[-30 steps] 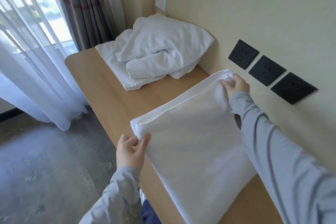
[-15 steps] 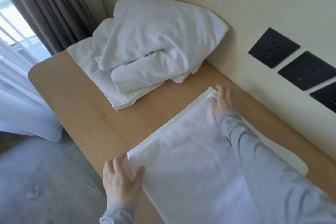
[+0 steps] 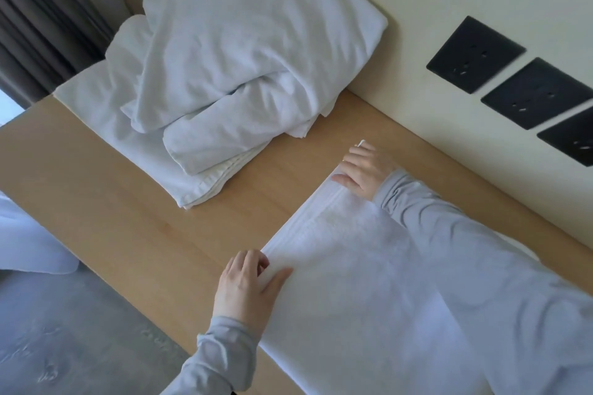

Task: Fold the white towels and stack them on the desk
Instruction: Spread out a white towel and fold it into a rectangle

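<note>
The flat towel (image 3: 353, 282) runs off the bottom edge at its near end, and the right sleeve (image 3: 481, 250) covers much of its right side. The right hand (image 3: 365, 173) hides the far corner, so its hold there cannot be told. The nearest black wall plate (image 3: 574, 141) is blurred and cut by the right edge.
</note>
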